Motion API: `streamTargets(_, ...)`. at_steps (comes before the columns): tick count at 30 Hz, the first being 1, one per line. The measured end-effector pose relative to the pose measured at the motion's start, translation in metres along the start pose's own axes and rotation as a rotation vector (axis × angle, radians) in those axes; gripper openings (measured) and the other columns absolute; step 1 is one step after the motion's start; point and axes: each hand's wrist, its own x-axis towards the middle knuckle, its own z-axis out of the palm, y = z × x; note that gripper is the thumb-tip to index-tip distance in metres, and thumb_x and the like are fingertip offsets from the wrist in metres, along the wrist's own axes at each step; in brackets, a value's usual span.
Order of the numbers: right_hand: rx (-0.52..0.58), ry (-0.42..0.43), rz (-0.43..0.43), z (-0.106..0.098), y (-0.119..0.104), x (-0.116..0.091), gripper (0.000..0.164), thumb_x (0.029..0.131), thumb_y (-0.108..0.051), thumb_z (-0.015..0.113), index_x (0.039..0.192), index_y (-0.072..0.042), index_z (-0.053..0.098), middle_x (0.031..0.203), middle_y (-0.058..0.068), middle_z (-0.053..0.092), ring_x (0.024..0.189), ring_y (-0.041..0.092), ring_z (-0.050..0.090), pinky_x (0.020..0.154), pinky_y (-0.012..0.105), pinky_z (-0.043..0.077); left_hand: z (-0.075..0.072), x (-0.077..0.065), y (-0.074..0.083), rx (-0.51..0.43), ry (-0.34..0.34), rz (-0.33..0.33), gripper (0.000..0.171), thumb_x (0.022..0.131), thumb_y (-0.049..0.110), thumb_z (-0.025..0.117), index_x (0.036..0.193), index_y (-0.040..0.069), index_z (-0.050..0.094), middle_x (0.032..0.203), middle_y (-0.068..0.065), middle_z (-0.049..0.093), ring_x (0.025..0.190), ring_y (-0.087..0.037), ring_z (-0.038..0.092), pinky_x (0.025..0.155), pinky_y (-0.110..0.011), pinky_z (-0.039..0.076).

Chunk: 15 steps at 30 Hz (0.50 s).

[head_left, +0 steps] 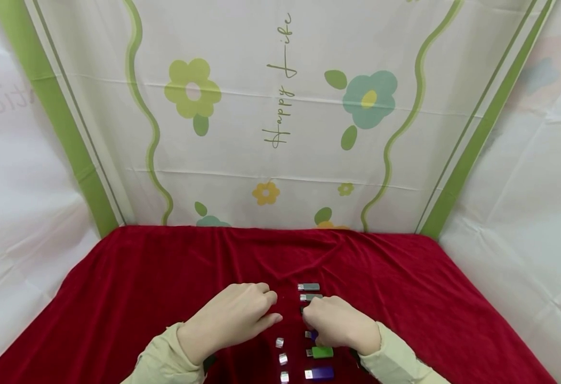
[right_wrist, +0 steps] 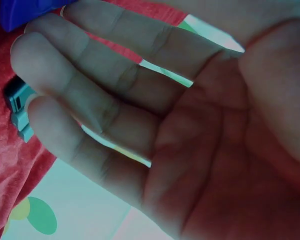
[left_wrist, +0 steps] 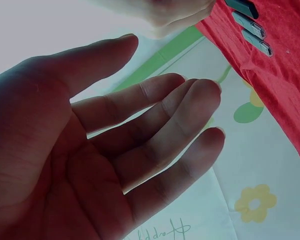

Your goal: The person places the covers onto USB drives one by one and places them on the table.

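Note:
My right hand [head_left: 340, 322] is over the middle of a column of USB flash drives, its fingers loosely bent and the palm bare in the right wrist view. It partly hides a blue drive [head_left: 308, 334] and a black drive [right_wrist: 15, 94]; the blue one lies near its fingertips. Two grey drives [head_left: 309, 287] lie beyond it, while a green drive [head_left: 322, 352] and a dark-blue drive [head_left: 320, 373] are on the near side. To the left, my left hand [head_left: 237, 314] hovers with relaxed fingers and holds nothing.
Three small shiny clear pieces [head_left: 282, 359] form a short column left of the drives. Red velvet cloth [head_left: 131, 298] covers the table. A white printed curtain [head_left: 242, 144] hangs behind, with white cloth walls at both sides.

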Motion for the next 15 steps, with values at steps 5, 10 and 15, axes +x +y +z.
streamTargets(5, -0.033, 0.029, 0.009, 0.0014, -0.0009, 0.0003, 0.049, 0.064, 0.004, 0.080, 0.052, -0.018, 0.037, 0.050, -0.012, 0.027, 0.051, 0.005, 0.017, 0.041, 0.021, 0.021, -0.0013, 0.0006, 0.0009, -0.005, -0.002, 0.005, 0.033, 0.089, 0.027, 0.074, 0.067, 0.016, 0.052, 0.062, 0.009, 0.036, 0.049, -0.003, 0.032, 0.046, -0.015, 0.031)
streamTargets(10, -0.064, 0.055, 0.010, 0.0018, -0.0018, -0.0003, 0.051, 0.065, 0.005, 0.080, 0.053, -0.019, 0.037, 0.050, -0.012, 0.025, 0.052, 0.005, 0.015, 0.041, 0.020, 0.021, -0.0014, 0.0000, 0.0014, -0.001, 0.006, 0.009, 0.033, 0.088, 0.026, 0.075, 0.067, 0.016, 0.052, 0.062, 0.009, 0.037, 0.050, -0.003, 0.032, 0.047, -0.016, 0.031)
streamTargets(15, -0.068, 0.078, -0.002, 0.0017, -0.0023, -0.0007, 0.052, 0.064, 0.007, 0.079, 0.053, -0.018, 0.034, 0.052, -0.012, 0.017, 0.054, 0.005, 0.012, 0.041, 0.019, 0.017, -0.0016, -0.0004, 0.0018, 0.002, 0.002, 0.014, 0.032, 0.088, 0.026, 0.075, 0.067, 0.016, 0.052, 0.062, 0.009, 0.037, 0.050, -0.003, 0.032, 0.047, -0.016, 0.031)
